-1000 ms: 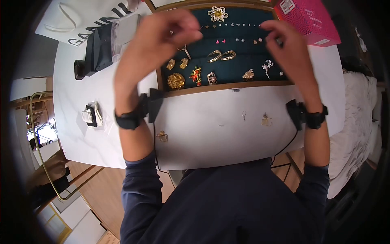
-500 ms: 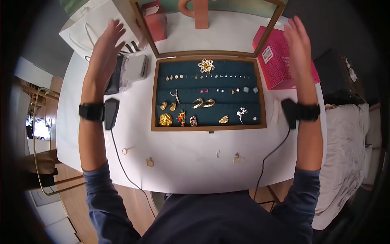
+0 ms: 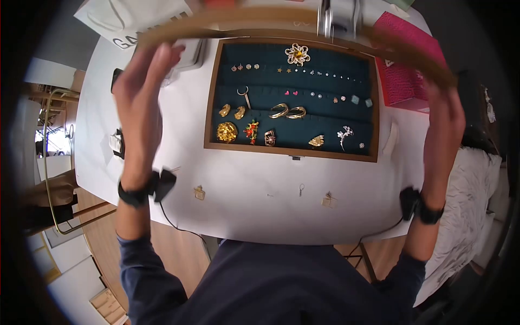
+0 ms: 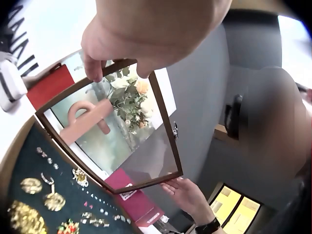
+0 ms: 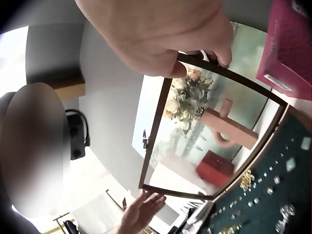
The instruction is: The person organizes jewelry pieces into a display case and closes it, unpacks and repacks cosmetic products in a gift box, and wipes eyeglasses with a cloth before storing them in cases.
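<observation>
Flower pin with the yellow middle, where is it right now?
In the head view, the flower pin is at the far middle of the jewellery box, just behind the tiny earrings.

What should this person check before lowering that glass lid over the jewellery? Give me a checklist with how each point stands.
1. Left hand gripping the lid: ok, fingers on its frame.
2. Right hand gripping the opposite side: ok.
3. Jewellery within the wooden rim of the box: ok, nothing seen lying across the front edge.
4. Flower brooch low enough to fit under the glass: cannot tell.
5. Every piece put in the box: not ok; small pieces, such as the square one, lie on the table in front.
</observation>
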Demonstrator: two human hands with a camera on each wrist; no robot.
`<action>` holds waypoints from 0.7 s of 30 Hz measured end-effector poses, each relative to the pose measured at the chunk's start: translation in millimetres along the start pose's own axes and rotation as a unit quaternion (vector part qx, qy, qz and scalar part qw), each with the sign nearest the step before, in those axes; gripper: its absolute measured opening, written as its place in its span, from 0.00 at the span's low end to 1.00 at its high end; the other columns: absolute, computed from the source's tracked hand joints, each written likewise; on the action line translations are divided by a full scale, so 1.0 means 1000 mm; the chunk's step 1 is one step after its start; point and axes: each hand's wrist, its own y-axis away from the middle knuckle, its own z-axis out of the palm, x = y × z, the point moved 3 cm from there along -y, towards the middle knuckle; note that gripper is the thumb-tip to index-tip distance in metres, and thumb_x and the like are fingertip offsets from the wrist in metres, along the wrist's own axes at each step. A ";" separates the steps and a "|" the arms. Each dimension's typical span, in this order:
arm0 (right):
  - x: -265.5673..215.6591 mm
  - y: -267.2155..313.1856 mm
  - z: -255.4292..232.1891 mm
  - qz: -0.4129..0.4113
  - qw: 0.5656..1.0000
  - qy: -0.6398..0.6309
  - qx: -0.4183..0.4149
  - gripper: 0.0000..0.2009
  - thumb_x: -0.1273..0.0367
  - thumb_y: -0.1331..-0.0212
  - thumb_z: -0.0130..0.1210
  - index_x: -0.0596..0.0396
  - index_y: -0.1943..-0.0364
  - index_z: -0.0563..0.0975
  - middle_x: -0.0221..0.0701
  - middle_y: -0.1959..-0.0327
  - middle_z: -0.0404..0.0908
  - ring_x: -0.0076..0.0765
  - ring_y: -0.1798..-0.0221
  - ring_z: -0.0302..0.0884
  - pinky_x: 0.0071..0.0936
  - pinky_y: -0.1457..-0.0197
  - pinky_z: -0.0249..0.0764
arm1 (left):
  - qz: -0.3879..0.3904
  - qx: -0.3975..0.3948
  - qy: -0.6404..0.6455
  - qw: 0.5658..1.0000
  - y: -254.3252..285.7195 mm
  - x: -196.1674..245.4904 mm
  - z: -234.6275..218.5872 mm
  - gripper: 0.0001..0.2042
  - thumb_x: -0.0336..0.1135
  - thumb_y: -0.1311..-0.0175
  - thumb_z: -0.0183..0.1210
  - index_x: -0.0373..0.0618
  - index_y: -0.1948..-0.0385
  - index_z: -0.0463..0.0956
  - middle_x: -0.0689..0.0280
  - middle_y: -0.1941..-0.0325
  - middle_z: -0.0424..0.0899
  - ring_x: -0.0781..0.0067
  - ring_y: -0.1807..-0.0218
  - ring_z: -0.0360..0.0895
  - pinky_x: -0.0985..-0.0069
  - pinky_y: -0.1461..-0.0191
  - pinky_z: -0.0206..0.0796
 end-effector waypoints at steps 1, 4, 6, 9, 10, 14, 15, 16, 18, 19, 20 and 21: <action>0.009 0.019 -0.003 -0.022 1.000 0.007 0.007 0.21 0.74 0.27 0.52 0.66 0.32 0.72 0.39 0.35 0.79 0.34 0.31 0.75 0.29 0.24 0.64 | -0.030 0.009 0.006 0.999 0.019 -0.002 -0.002 0.26 0.36 0.28 0.63 0.33 0.33 0.72 0.53 0.38 0.83 0.64 0.40 0.83 0.69 0.30 0.70; 0.026 0.072 -0.003 0.010 0.996 0.090 -0.007 0.26 0.86 0.39 0.56 0.61 0.35 0.76 0.39 0.35 0.80 0.36 0.30 0.75 0.32 0.26 0.68 | -0.139 0.023 0.051 0.989 0.068 -0.003 0.004 0.30 0.16 0.37 0.63 0.33 0.30 0.69 0.52 0.35 0.81 0.60 0.35 0.81 0.70 0.30 0.73; 0.031 0.094 0.008 0.028 0.998 0.060 -0.024 0.29 0.91 0.45 0.54 0.63 0.37 0.77 0.44 0.30 0.75 0.43 0.27 0.71 0.36 0.25 0.69 | -0.178 0.007 0.059 0.982 0.089 -0.011 0.009 0.32 0.12 0.39 0.62 0.33 0.29 0.67 0.53 0.31 0.78 0.57 0.32 0.79 0.67 0.26 0.70; 0.039 0.114 0.019 0.070 0.996 0.045 -0.011 0.28 0.91 0.47 0.55 0.65 0.38 0.78 0.47 0.28 0.72 0.47 0.26 0.70 0.38 0.25 0.68 | -0.219 0.009 0.041 0.975 0.108 -0.017 0.013 0.34 0.09 0.43 0.63 0.34 0.30 0.69 0.53 0.27 0.74 0.58 0.32 0.78 0.66 0.25 0.69; 0.041 0.118 0.021 0.070 0.996 0.046 -0.015 0.28 0.91 0.48 0.55 0.66 0.38 0.77 0.49 0.27 0.71 0.48 0.25 0.70 0.39 0.24 0.68 | -0.223 -0.004 0.012 0.975 0.111 -0.017 0.014 0.35 0.09 0.46 0.65 0.34 0.31 0.70 0.52 0.26 0.73 0.57 0.30 0.76 0.64 0.24 0.67; 0.042 0.127 0.024 0.091 0.991 0.087 -0.041 0.30 0.90 0.53 0.56 0.71 0.39 0.77 0.55 0.25 0.66 0.52 0.24 0.68 0.41 0.23 0.66 | -0.189 -0.029 -0.094 0.977 0.119 -0.030 0.009 0.38 0.13 0.49 0.70 0.34 0.31 0.69 0.49 0.26 0.72 0.55 0.27 0.72 0.61 0.22 0.63; 0.049 0.131 0.023 0.077 0.992 0.090 -0.049 0.32 0.91 0.55 0.56 0.71 0.38 0.76 0.57 0.25 0.65 0.53 0.23 0.66 0.42 0.22 0.65 | -0.182 -0.034 -0.115 0.976 0.122 -0.033 0.008 0.39 0.14 0.50 0.71 0.33 0.30 0.69 0.48 0.26 0.72 0.54 0.26 0.72 0.60 0.21 0.62; 0.052 0.134 0.026 0.084 0.991 0.091 -0.053 0.32 0.91 0.55 0.56 0.71 0.38 0.76 0.57 0.25 0.65 0.53 0.23 0.66 0.42 0.22 0.65 | -0.189 -0.037 -0.116 0.974 0.125 -0.037 0.008 0.39 0.14 0.50 0.71 0.33 0.30 0.69 0.48 0.26 0.72 0.54 0.26 0.72 0.60 0.21 0.62; 0.056 0.141 0.029 0.139 0.989 0.038 -0.034 0.33 0.91 0.55 0.56 0.72 0.37 0.75 0.57 0.24 0.64 0.54 0.22 0.64 0.44 0.22 0.64 | -0.182 -0.018 -0.143 0.973 0.131 -0.044 0.006 0.41 0.15 0.51 0.73 0.32 0.29 0.67 0.48 0.27 0.72 0.53 0.27 0.72 0.59 0.22 0.63; 0.059 0.143 0.029 0.147 0.988 0.041 -0.039 0.33 0.91 0.55 0.56 0.72 0.37 0.75 0.57 0.24 0.64 0.54 0.22 0.64 0.44 0.22 0.64 | -0.173 -0.032 -0.166 0.970 0.132 -0.048 0.006 0.42 0.15 0.51 0.72 0.31 0.28 0.65 0.48 0.27 0.73 0.52 0.27 0.72 0.58 0.23 0.64; 0.062 0.145 0.029 0.145 0.987 0.056 -0.046 0.33 0.91 0.54 0.57 0.72 0.36 0.73 0.57 0.23 0.63 0.54 0.22 0.64 0.45 0.21 0.64 | -0.181 -0.035 -0.167 0.969 0.134 -0.052 0.006 0.42 0.15 0.51 0.72 0.31 0.28 0.65 0.48 0.27 0.73 0.52 0.27 0.72 0.58 0.23 0.64; 0.063 0.146 0.028 0.142 0.986 0.072 -0.052 0.34 0.91 0.54 0.57 0.72 0.35 0.72 0.57 0.23 0.61 0.55 0.22 0.63 0.45 0.21 0.63 | -0.182 -0.033 -0.165 0.969 0.137 -0.055 0.006 0.42 0.15 0.51 0.72 0.31 0.28 0.64 0.47 0.27 0.73 0.52 0.27 0.72 0.58 0.23 0.64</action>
